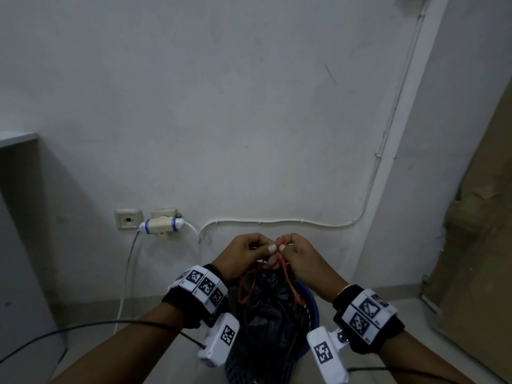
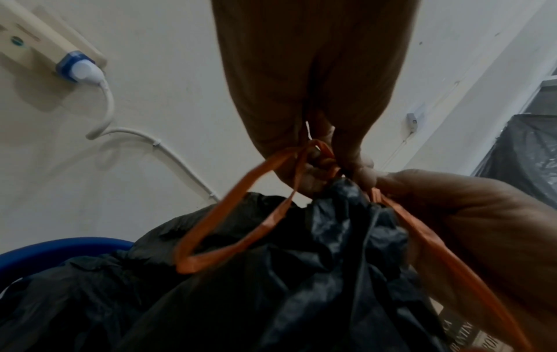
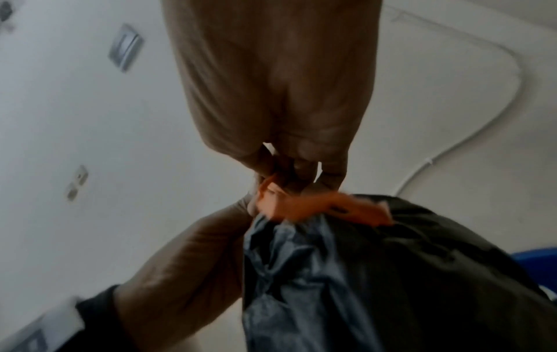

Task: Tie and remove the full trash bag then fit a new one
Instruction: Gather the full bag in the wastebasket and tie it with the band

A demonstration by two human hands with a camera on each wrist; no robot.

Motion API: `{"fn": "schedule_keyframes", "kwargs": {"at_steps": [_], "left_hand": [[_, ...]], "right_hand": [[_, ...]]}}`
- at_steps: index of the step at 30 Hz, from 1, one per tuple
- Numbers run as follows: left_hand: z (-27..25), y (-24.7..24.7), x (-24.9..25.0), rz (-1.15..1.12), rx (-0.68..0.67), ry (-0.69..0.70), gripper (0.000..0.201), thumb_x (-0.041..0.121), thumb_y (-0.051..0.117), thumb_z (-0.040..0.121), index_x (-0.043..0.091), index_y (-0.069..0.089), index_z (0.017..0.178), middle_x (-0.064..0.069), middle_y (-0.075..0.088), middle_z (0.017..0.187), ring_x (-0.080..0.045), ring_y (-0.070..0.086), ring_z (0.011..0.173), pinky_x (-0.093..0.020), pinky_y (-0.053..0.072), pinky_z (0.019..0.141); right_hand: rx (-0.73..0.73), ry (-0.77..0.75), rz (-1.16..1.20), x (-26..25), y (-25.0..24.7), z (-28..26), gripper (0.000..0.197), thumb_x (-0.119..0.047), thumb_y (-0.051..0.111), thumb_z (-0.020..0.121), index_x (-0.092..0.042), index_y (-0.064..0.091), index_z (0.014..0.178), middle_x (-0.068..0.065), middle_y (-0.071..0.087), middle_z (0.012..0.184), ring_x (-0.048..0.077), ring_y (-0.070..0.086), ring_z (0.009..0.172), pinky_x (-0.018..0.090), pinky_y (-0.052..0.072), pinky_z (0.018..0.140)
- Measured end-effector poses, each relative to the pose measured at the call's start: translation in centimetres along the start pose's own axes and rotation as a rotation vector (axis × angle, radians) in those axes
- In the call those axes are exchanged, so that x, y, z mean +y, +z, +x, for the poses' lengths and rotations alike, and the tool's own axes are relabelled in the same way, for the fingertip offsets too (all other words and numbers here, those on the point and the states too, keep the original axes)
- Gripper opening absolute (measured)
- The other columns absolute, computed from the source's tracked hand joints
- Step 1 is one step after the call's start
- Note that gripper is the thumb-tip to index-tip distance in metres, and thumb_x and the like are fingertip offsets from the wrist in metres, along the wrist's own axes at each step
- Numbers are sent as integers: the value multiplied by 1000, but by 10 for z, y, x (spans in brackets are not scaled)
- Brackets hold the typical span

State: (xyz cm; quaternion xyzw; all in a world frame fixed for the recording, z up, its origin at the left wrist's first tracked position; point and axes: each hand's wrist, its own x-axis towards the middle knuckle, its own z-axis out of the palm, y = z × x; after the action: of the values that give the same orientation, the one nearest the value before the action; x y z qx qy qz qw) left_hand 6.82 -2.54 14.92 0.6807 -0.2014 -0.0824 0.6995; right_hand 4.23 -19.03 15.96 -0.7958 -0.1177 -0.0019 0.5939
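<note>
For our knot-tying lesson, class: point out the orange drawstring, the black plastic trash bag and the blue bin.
orange drawstring (image 2: 229, 228): left wrist view, hanging loop.
black plastic trash bag (image 2: 271, 297): left wrist view, crumpled side.
blue bin (image 2: 54, 250): left wrist view, rim.

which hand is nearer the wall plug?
Left. The left hand works the orange drawstring on the side of the wall plug; the right hand sits farther right, beyond the left.

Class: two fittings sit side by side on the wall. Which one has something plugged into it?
The right-hand wall socket: a white and blue plug fills it. The left-hand plate is bare.
</note>
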Motion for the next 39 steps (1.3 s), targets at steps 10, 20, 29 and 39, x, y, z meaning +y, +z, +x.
{"fn": "schedule_keyframes", "kwargs": {"at_steps": [10, 20, 29, 39], "left_hand": [[2, 5, 4, -64, 177, -70, 14, 20, 64, 89, 7, 64, 84, -6, 60, 75, -16, 60, 75, -30, 55, 65], [0, 17, 23, -140, 201, -129, 9, 19, 58, 85, 11, 62, 84, -8, 57, 81, -15, 52, 76, -29, 49, 64], [2, 15, 31, -93, 191, -90, 10, 18, 60, 86, 14, 64, 78, 2, 55, 69, -12, 50, 70, -28, 47, 61], [7, 1, 26, 106, 191, -27, 18, 23, 63, 91, 5, 65, 92, -4, 56, 82, -12, 56, 75, -30, 56, 68]], "right_hand": [[207, -252, -145, 14, 11, -2, 17, -15, 43, 103, -25, 56, 101, 2, 72, 83, 16, 71, 76, 36, 59, 72], [338, -327, -134, 18, 23, -12, 20, -15, 41, 104, -23, 56, 114, -4, 71, 85, 4, 68, 76, 16, 52, 66], [349, -353, -87, 17, 23, -8, 6, -18, 56, 99, -23, 59, 100, -5, 73, 87, 11, 72, 78, 31, 58, 71], [388, -150, 115, 16, 21, -4, 6, -14, 63, 94, -10, 66, 91, 5, 74, 83, 21, 70, 71, 37, 58, 69]]}}
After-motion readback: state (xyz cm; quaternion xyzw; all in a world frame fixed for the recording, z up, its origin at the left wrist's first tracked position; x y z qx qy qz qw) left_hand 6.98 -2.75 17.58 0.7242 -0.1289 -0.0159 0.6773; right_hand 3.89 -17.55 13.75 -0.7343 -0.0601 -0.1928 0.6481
